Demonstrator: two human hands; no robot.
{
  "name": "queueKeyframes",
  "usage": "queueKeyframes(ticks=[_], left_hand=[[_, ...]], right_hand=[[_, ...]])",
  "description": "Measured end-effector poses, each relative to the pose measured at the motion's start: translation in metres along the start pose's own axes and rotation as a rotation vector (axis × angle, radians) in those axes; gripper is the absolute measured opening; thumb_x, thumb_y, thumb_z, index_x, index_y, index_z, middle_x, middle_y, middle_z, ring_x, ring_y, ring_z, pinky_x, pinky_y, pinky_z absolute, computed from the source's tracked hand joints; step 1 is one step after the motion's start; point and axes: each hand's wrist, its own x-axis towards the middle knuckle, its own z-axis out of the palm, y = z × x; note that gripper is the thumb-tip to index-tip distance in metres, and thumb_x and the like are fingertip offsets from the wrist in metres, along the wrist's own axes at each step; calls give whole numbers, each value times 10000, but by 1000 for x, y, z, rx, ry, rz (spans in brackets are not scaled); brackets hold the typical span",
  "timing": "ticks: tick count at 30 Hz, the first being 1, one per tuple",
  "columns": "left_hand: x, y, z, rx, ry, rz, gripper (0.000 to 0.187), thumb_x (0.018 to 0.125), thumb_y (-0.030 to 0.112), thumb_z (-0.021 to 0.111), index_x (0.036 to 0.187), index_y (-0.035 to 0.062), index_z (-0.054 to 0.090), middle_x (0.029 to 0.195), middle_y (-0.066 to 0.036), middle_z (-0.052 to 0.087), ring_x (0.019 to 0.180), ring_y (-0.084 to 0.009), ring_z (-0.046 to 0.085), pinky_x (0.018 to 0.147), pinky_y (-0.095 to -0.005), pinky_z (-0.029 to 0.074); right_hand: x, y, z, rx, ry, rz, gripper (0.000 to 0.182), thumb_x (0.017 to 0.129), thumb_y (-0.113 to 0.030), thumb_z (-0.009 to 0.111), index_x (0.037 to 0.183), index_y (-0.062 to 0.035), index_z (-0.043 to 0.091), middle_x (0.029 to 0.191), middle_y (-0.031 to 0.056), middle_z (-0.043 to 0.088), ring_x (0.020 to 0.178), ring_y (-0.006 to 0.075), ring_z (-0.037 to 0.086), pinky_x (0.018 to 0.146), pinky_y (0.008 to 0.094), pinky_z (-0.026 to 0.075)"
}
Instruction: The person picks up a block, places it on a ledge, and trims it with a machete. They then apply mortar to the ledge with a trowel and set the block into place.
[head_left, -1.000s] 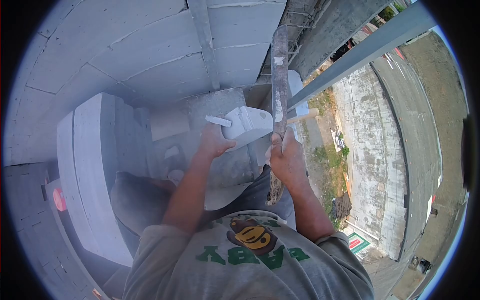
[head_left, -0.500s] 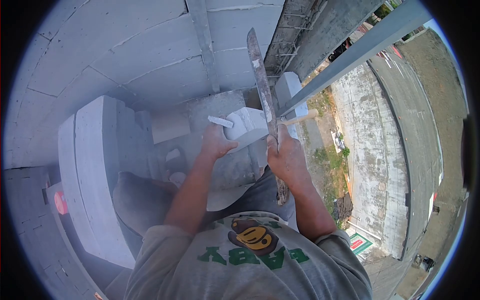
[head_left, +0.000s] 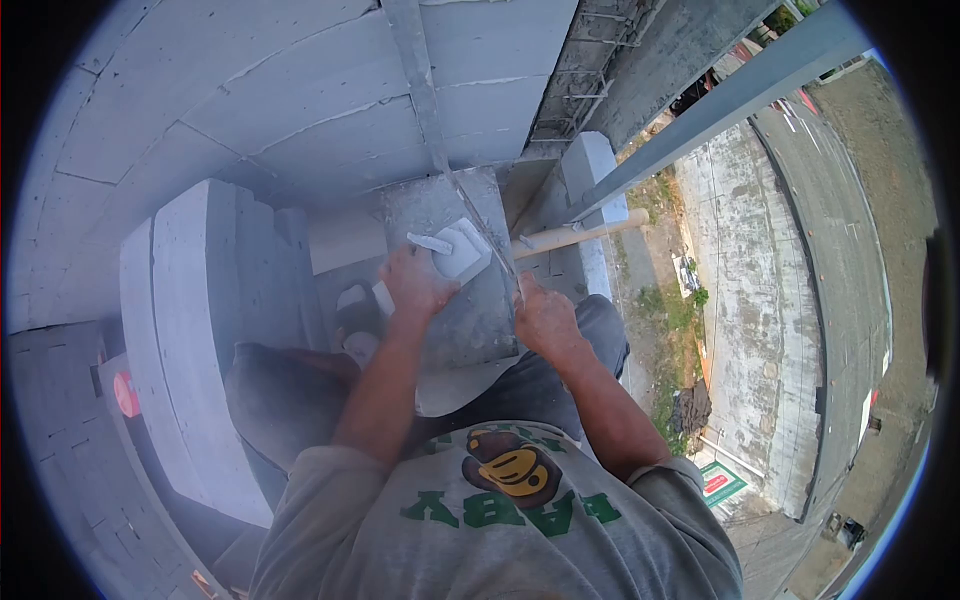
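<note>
My left hand [head_left: 415, 285] is closed on a cut piece of white lightweight concrete block [head_left: 470, 252], which is tilted over a grey slab [head_left: 490, 325]. A thin white strip [head_left: 428, 242] lies at its fingertips, against the block. My right hand [head_left: 548, 315] is wrapped round the handle of a machete [head_left: 484, 226]. The blade, seen nearly edge-on, points up and left and runs along the block's right side; whether it touches cannot be made out. Most of the handle is hidden in the fist.
Tall white blocks [head_left: 180, 350] stand at the left. A block wall [head_left: 320, 90] rises ahead. On the right, a wooden pole [head_left: 580, 235] and a slanting metal post [head_left: 720, 110] stand by an edge, with ground far below. My knees are either side of the slab.
The machete has swung from upright to leaning left, beside the block. The block has shifted left and tilted, and my right hand has moved slightly left. My right knee has moved outward.
</note>
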Motion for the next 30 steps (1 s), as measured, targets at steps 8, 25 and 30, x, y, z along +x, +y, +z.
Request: queueKeyframes(ticks=[8,25,30], left_hand=[[15,-11,2,-34,-82,-97,846,558,398,797,1318,110,561,1279,-153,539,1240,-335,475,1029,-459,351],[6,-7,13,-81,-11,-85,855,577,368,788,1340,122,490,1234,-157,534,1238,-341,473,1008,-496,344],[10,-6,15,-90,40,-69,850,581,361,782,1343,125,487,1238,-147,536,1239,-331,475,1021,-483,332]], right_hand=[[23,-28,3,-1,20,-92,285,947,-176,529,1169,-7,466,923,207,682,868,412,680,772,509,529],[30,-51,-21,21,-25,-27,288,892,-118,535,1132,37,499,922,240,698,924,396,688,831,483,534],[43,-1,33,-166,-119,-16,289,950,-169,501,1168,19,514,941,234,699,933,400,682,837,488,525]])
